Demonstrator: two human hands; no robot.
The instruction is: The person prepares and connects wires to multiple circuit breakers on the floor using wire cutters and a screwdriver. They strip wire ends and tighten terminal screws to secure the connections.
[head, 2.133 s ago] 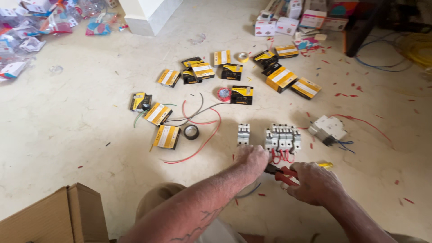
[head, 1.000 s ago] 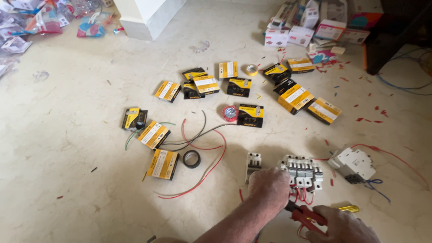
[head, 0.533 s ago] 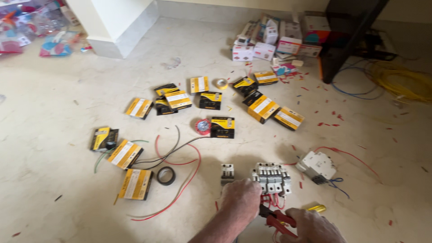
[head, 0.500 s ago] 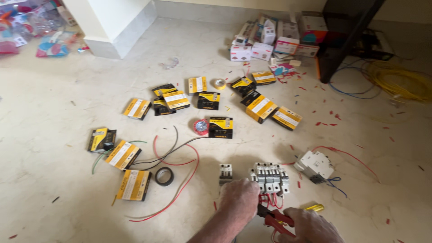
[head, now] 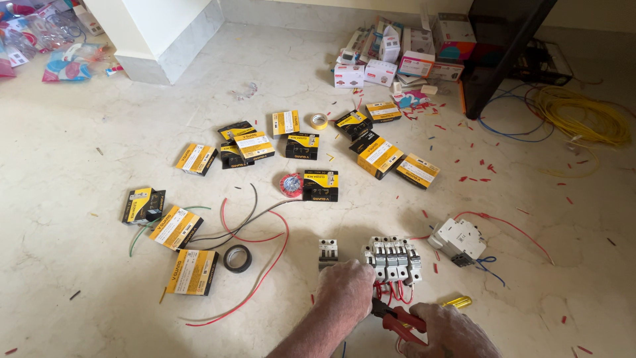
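right hand (head: 450, 335): closed round the red handles of a pair of pliers (head: 396, 319), low in the head view; the nose is aimed at the short red wire loops (head: 391, 292) under the breakers.
left hand (head: 343, 292): curled palm down on the floor, knuckles touching the near left corner of the row of white breakers (head: 392, 258); whether anything is pinched beneath it cannot be told, the fingertips being hidden.
row of breakers: lying flat just beyond both hands, ganged side by side, red loops sticking out of the near edge.
risk at the pliers: a loop could be nicked or cut if the nose is closed too hard; the left knuckles lie close to the nose, so a slip could catch skin.
risk at the row: the row is steadied from one corner only; a pull on a wire could skid or twist it, and a loop could be drawn out of its terminal.
single breaker (head: 328, 252): just left of the row, apart from it; could be knocked by the left wrist.
yellow-handled screwdriver (head: 457, 302): on the floor right of the pliers; could roll if brushed.
larger breaker (head: 457, 240): right of the row, with red and blue wires trailing; these could be snagged by the right forearm.
black tape roll (head: 237, 258): left, among loose red, grey and green wires; a tangle risk if dragged.
yellow-and-black boxes (head: 379, 156): scattered beyond, well apart.
yellow cable coil (head: 578, 120): far right, beside a dark stand; not involved.
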